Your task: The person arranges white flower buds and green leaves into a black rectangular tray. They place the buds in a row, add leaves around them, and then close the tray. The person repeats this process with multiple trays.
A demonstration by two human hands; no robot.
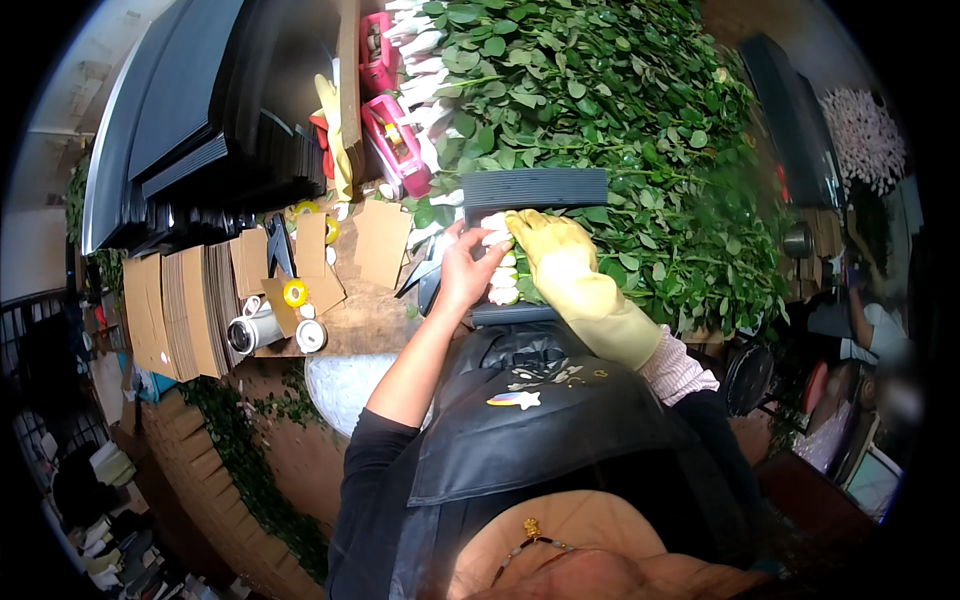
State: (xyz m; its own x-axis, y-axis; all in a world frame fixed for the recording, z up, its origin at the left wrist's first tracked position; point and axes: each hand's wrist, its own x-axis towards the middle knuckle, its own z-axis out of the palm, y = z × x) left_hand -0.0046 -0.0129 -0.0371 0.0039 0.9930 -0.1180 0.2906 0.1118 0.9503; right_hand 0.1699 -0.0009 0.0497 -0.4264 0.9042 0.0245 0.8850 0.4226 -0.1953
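Flower row point(504, 288): pale heads, lying between the left hand point(468, 274) and the right hand point(553, 246), at the near edge of the desk point(370, 322); its long axis goes away from the person.
Left hand: bare, fingers bent, touching the heads from the left.
Right hand: in yellow glove point(598, 308), fingertips at the far heads (whether it grips, I cannot tell).
Nearer hand: neither one clearly.
Beyond: dark ribbed board point(535, 186).
Rightward: leafy stems point(610, 110).

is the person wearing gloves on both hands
No, the left hand is bare, while the right hand wears a long yellow glove.
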